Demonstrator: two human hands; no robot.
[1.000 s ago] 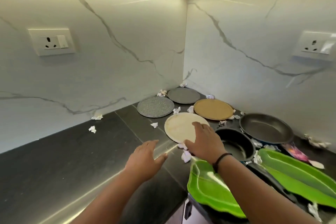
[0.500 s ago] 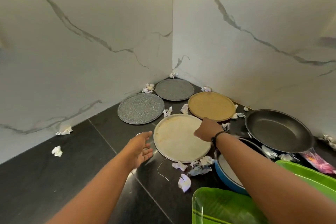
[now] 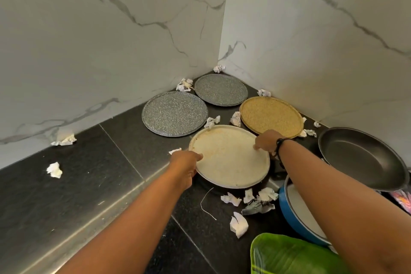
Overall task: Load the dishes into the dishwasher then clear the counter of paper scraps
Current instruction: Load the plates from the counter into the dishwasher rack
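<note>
Where the dark counter [image 3: 89, 184] meets its marbled corner, paper scraps [image 3: 253, 202] litter it. Your left hand [image 3: 185, 163] and right hand [image 3: 266, 141] grip the cream plate [image 3: 229, 158] at opposite rims, fingers curled.

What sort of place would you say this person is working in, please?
Most likely a home kitchen, at a counter corner: a dark stone counter meets marble-look wall panels, and it holds dinner plates such as the cream plate plus a black frying pan.
</note>
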